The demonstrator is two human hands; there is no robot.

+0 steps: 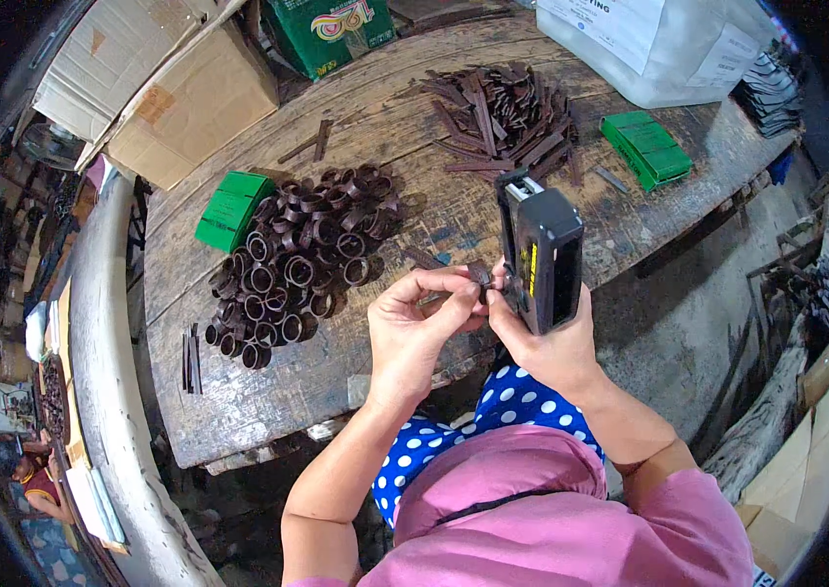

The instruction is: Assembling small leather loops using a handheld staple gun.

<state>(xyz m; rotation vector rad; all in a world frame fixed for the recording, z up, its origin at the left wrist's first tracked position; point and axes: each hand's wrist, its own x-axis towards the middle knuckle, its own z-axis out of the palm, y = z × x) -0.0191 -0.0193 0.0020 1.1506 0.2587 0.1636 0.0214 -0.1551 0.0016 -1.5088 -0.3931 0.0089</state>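
My left hand (407,328) pinches a dark brown strip (478,276) between thumb and fingertips in front of me; the strip looks curled, but the fingers hide part of it. My right hand (556,347) is wrapped round a black stapler (544,249) with yellow lettering, held upright. Its fingertips meet those of my left hand at the strip. Just beyond my left hand, another brown strip (424,258) lies on the table. A heap of dark brown rings (302,249) sits to the left, and a pile of flat brown strips (507,117) lies at the far side.
The worn wooden table (229,411) carries a green box (234,210) beside the rings and another green box (645,149) at the right. A cardboard carton (194,103), a larger green box (331,34) and a pale plastic container (654,49) stand along the back. Another person (41,484) is at far left.
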